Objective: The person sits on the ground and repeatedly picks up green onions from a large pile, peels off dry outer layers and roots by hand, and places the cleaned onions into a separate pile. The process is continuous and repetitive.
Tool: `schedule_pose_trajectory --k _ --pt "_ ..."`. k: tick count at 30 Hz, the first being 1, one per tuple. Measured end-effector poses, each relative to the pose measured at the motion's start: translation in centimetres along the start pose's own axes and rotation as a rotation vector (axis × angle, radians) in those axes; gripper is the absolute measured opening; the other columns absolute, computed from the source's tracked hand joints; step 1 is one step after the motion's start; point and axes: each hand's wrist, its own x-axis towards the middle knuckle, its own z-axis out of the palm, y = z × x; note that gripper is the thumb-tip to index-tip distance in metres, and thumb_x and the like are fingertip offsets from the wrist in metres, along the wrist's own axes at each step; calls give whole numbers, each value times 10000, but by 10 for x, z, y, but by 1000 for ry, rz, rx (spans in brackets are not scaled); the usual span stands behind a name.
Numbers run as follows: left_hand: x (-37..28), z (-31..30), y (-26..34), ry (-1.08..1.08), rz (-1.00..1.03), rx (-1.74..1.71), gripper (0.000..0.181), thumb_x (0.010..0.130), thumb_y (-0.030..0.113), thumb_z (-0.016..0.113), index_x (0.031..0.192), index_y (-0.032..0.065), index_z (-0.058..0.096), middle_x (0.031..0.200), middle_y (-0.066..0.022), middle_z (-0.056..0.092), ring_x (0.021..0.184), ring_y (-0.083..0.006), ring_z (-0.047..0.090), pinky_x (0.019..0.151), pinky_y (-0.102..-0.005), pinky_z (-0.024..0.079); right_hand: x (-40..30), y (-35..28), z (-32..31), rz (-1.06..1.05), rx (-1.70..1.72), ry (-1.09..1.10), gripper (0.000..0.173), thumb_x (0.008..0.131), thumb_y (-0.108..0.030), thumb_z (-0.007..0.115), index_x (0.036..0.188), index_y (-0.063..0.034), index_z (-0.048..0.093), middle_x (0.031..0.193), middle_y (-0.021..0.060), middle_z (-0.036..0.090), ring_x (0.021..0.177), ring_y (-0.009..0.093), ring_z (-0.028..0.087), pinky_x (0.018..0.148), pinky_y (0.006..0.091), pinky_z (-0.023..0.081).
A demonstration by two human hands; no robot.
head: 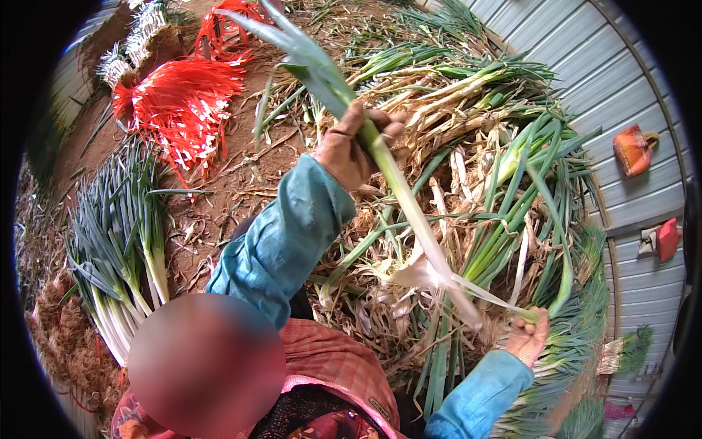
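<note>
My left hand (pixel 359 145) is closed around the green upper part of a long green onion (pixel 403 184). Its leaves point up and away, and the white root end slants down to the right. A pale strip of outer leaf (pixel 488 296) hangs partly peeled from the white shank. The free end of that strip is pinched in my right hand (pixel 529 335), low on the right. Beneath both hands spreads a heap of unpeeled green onions and dry husks (pixel 455 164).
On the left lies a pile of white-stemmed green onions (pixel 118 263). Red plastic ties (pixel 178 110) hang behind it, near tied onion bundles (pixel 145 33). A corrugated metal wall (pixel 603 99) curves along the right, with more onions (pixel 565 351) in front of it.
</note>
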Motion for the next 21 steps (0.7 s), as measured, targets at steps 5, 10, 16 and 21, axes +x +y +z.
schedule_pose_trajectory --k 5,10,16,21 --pt "8 2 20 -42 94 66 300 833 302 424 851 5 463 911 -177 535 815 -231 552 757 -458 461 2 -29 -35 -146 -665 753 220 771 -176 550 937 -34 534 665 23 547 565 134 508 529 282 480" --pt "-7 17 -28 -115 -85 205 365 781 359 501 899 14 495 1003 -169 516 953 -247 510 810 -454 423 -3 32 99 -160 -972 -145 231 749 -111 572 965 -37 536 837 67 569 718 155 548 627 250 477" --pt "-27 41 -64 -266 -151 305 418 781 349 512 962 -26 475 978 -141 515 860 -212 529 756 -349 431 -6 74 208 -501 -1105 -515 373 646 -14 628 1000 -44 513 937 120 544 863 249 532 767 308 431" --pt "-30 48 -69 -149 -146 289 435 774 324 536 1002 -36 447 934 -124 525 847 -205 530 722 -315 436 -3 92 202 -774 -1367 -470 339 610 -43 628 925 -57 504 906 121 514 831 291 507 705 359 425"
